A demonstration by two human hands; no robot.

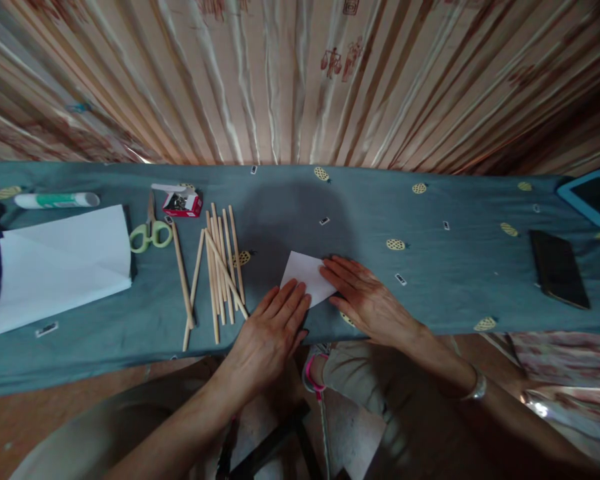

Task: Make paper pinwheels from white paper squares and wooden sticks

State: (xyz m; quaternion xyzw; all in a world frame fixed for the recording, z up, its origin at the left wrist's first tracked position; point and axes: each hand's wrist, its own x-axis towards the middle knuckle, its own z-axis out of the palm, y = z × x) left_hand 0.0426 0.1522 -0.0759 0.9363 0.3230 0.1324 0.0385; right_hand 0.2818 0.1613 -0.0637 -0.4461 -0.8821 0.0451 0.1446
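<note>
A small piece of white paper lies flat near the front edge of the cloth-covered table. Across its lower left corner rest the fingers of my left hand, stretched out and pressed down. My right hand lies with extended fingers over the paper's right side. Neither hand grips anything; both palms face down. Left of my left hand, several wooden sticks lie loosely bunched, some crossing others. The parts of the paper beneath my fingers are hidden.
At left are a larger white sheet, a glue stick, green-handled scissors and a red box of small metal pieces. A dark phone and a blue-framed device lie far right. Pleated curtains hang behind the table.
</note>
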